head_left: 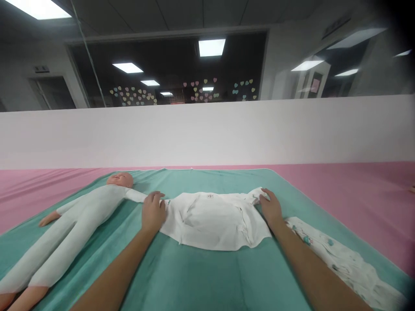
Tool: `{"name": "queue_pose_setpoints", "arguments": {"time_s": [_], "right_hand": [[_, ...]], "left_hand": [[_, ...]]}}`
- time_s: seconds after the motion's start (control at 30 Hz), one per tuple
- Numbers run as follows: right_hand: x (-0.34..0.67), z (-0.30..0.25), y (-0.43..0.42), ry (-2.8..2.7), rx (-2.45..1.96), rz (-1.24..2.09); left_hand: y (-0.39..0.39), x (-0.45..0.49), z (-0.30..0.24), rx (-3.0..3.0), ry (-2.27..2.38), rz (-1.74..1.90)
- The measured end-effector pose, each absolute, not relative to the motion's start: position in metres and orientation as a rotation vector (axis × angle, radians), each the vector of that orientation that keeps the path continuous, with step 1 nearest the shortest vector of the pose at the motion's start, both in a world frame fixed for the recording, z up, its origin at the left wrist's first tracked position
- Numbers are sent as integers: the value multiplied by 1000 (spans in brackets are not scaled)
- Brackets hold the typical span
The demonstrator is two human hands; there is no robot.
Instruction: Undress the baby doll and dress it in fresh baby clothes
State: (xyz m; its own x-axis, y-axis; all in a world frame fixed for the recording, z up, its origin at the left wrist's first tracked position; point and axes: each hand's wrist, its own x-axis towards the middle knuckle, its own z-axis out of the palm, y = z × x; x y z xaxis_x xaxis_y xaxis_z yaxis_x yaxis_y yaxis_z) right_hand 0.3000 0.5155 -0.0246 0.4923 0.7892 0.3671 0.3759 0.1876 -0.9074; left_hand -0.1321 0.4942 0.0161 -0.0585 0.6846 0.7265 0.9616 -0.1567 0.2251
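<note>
A small white baby garment (214, 220) lies spread flat in the middle of a teal cloth (201, 276). My left hand (153, 211) rests palm down on the garment's left sleeve, fingers stretched out, close to the doll's outstretched hand. My right hand (269, 205) lies flat on the garment's right sleeve, fingers extended over the fabric. A baby doll (74, 224) in a white bodysuit lies on its back at the left of the teal cloth, head toward the far side.
A white patterned cloth (343, 259) lies crumpled at the right edge of the teal cloth. Pink sheeting (356, 194) covers the surface around it. A low white partition (207, 134) runs across behind, with a dark window above.
</note>
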Motion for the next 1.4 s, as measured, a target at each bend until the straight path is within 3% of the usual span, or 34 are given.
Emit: {"name": "queue_pose_setpoints", "arguments": {"time_s": [0.17,0.33,0.47,0.7,0.9,1.1,1.4], "right_hand": [[271,-5,499,-1398,-1456,152],[223,19,467,-1994,-1298,-121],[187,12,448,-2195,-1347,0],[170,-10,446,-2494,-1473,244],[178,6,439,-2641,-1321,384],[180,15,415,-2683,-1177,489],[189,16,389,-2647,-1159,451]], "left_hand": [[473,-100,14,-2182,-1475,-1064],[450,-63,8,-2684,-1178,-697],[438,-50,5,-2872,-1098,-388],[428,-57,24,-3065,-1098,-190],[428,-63,38,-3102,-1174,-361],[431,-77,50,-3369,-1549,-538],[427,-74,50,-3255,-1615,-327]]}}
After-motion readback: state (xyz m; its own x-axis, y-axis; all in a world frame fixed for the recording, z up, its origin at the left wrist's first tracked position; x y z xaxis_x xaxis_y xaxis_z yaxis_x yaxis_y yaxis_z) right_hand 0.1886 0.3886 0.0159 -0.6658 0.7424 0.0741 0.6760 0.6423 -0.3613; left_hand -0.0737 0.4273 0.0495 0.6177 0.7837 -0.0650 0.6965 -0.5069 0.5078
